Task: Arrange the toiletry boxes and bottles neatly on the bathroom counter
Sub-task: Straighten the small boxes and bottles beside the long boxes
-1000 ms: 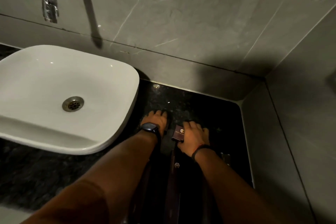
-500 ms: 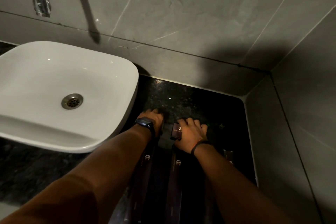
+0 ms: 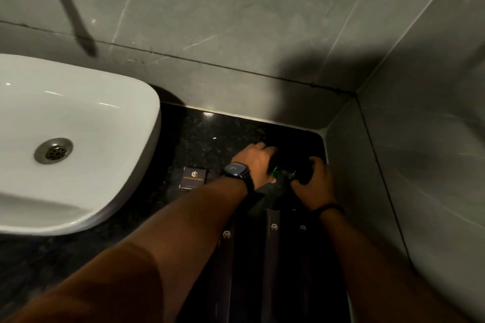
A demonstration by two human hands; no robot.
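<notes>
On the black counter (image 3: 210, 136) beside the basin lies a small dark box (image 3: 192, 177) with a gold logo, free of both hands. My left hand (image 3: 256, 162), with a watch on the wrist, is closed around a dark bottle (image 3: 275, 171) with a green glint. My right hand (image 3: 313, 183) grips a second dark bottle (image 3: 301, 169) right beside it, near the corner of the walls. Three long dark boxes (image 3: 273, 249) with gold logos lie side by side below the hands, partly hidden by my forearms.
A white basin (image 3: 78, 139) with a metal drain (image 3: 53, 151) fills the left side. Grey tiled walls (image 3: 262, 34) close the counter at the back and the right, meeting in a corner just beyond the bottles.
My right hand let go of the small box, which now lies to the left near the basin. Both hands moved right toward the corner and closed on two dark bottles. The camera tilted down.
</notes>
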